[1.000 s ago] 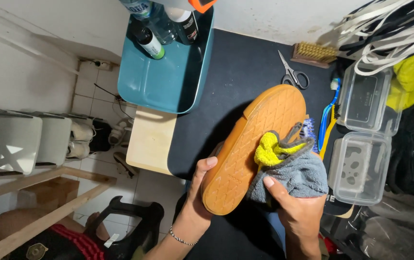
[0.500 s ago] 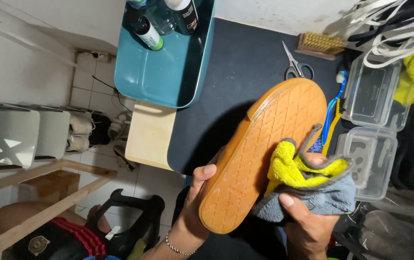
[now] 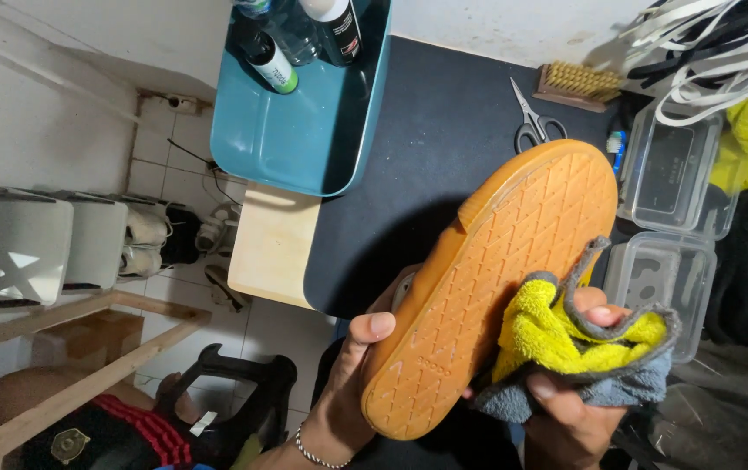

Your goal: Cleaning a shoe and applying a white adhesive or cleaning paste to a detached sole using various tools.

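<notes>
Bottles [image 3: 304, 39] in tray [image 3: 304, 139] left of scissors [image 3: 532, 122] (brush [image 3: 579, 84] behind), boxes [image 3: 670, 218] right.

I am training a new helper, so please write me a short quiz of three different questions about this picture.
1. True or false: the left hand holds the shoe with its orange sole facing the camera.
2. What does the right hand hold against the shoe's edge? A) the brush B) a yellow and grey cloth C) the scissors
3. Fill in: the scissors lie on the dark mat beside the ____ brush.

Key
1. True
2. B, the cloth
3. wooden
</notes>
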